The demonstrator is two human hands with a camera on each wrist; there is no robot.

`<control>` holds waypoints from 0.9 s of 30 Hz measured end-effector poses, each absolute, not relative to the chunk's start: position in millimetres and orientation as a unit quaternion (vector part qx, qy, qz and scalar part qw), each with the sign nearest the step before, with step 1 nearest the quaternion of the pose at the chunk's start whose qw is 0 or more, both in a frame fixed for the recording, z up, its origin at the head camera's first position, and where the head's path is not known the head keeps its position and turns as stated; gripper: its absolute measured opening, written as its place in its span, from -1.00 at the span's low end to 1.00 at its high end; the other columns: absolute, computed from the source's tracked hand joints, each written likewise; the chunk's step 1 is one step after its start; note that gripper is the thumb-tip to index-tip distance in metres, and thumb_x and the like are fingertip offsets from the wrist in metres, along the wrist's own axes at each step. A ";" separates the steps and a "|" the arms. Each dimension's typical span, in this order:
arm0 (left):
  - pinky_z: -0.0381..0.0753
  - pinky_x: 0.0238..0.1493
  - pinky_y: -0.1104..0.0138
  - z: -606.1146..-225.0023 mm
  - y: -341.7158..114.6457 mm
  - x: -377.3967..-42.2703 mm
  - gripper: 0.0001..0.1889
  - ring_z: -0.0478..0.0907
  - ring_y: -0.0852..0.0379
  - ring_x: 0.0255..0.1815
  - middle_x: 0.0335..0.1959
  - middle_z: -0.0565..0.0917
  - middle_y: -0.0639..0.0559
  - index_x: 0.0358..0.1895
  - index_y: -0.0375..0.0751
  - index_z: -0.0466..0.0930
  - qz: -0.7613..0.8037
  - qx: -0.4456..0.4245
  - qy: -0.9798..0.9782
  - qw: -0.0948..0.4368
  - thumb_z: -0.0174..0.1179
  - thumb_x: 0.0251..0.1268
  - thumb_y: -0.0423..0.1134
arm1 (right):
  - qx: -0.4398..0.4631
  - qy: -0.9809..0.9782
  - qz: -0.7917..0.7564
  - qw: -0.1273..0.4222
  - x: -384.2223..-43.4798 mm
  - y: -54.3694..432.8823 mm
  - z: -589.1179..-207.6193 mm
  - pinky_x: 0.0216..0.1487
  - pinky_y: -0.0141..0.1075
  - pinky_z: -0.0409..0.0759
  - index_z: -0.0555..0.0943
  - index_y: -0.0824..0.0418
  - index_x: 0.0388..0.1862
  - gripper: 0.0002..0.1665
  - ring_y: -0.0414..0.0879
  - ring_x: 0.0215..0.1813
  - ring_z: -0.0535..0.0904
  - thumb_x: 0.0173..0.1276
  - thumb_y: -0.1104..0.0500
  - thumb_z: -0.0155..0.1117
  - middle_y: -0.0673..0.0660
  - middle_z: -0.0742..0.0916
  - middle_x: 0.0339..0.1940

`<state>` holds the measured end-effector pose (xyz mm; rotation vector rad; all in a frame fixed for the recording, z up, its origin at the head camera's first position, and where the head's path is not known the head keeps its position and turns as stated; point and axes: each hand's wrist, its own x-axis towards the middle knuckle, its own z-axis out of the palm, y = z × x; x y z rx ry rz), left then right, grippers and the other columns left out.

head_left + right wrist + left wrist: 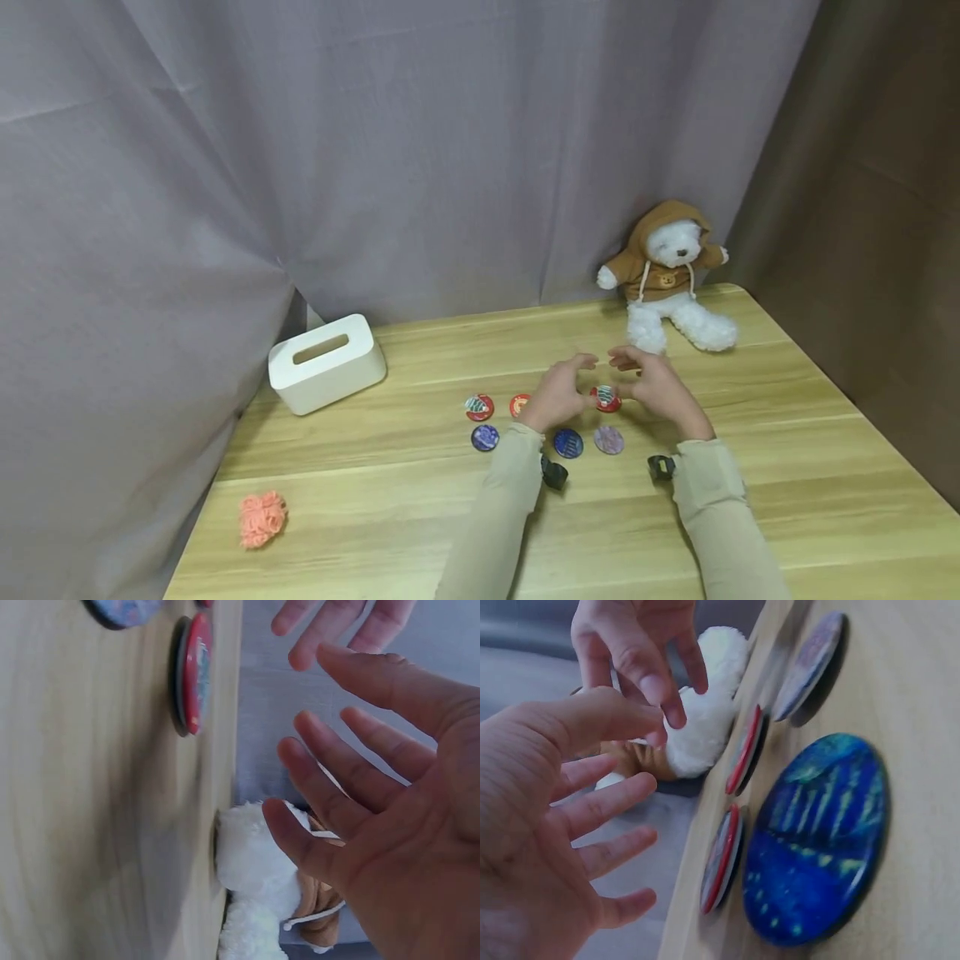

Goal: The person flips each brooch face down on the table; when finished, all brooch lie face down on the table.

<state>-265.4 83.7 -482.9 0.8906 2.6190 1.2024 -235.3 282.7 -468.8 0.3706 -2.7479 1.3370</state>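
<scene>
Hovering near the teddy bear (663,279), the left hand (557,396) and right hand (663,392) spread wide, empty, beside the red badge (605,399) closest to it, laid flat presumably to show its print.

With 12 o'clock pointing away from the person, discs (567,443) lie on the table (390,533) in two rows, the nearer at 6 o'clock of the farther. In the head view, the far row's end disc (606,398) shows between the left hand (557,397), at its 9 o'clock, and the right hand (660,392), at its 3; both are above the table. From the discs, the tissue box (337,377) stands at 10 o'clock, the yarn bundle (262,519) lies at 8, and the teddy bear (663,279) sits between 1 and 2, by the back edge. The curtain (450,208) hangs at 12, behind the table.
</scene>
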 end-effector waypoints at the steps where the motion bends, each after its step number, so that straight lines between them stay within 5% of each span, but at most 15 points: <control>1: 0.44 0.23 0.28 -484.3 86.6 -265.0 -0.26 0.53 0.06 0.24 0.31 0.57 0.11 0.43 -0.04 0.40 0.382 0.295 0.874 0.060 0.45 0.14 -0.30 | 0.120 -0.892 0.435 0.024 -235.4 282.7 -470.6 0.24 0.31 0.36 0.42 0.53 0.30 -0.27 0.45 0.21 0.51 0.14 0.44 0.44 0.52 0.63 0.13; 8: 0.29 0.36 0.16 -486.0 95.6 -264.9 -0.22 0.50 0.11 0.28 0.26 0.62 0.10 0.44 -0.02 0.37 0.290 0.309 0.904 0.053 0.47 0.10 -0.22 | 0.118 -0.894 0.431 -0.005 -238.7 280.7 -479.5 0.24 0.26 0.39 0.45 0.53 0.27 -0.21 0.43 0.19 0.52 -0.05 0.52 0.42 0.49 0.65 0.08; 20: 0.37 0.25 0.09 -490.1 94.4 -266.7 -0.31 0.60 0.15 0.07 -0.08 0.73 0.17 0.36 -0.07 0.47 0.269 0.308 0.911 0.051 0.48 0.09 -0.26 | 0.126 -0.905 0.407 -0.018 -244.2 273.6 -482.4 0.19 0.19 0.47 0.54 0.55 0.08 -0.32 0.38 0.10 0.58 -0.15 0.62 0.41 0.44 0.69 -0.05; 27: 0.37 0.18 0.12 -495.7 97.0 -265.6 -0.38 0.55 0.11 0.11 -0.09 0.75 0.18 0.27 -0.05 0.54 0.270 0.307 0.911 0.049 0.49 0.07 -0.29 | 0.114 -0.908 0.403 -0.030 -240.5 272.5 -486.1 0.11 0.13 0.48 0.58 0.49 -0.11 -0.43 0.25 -0.01 0.58 -0.24 0.63 0.42 0.34 0.70 -0.14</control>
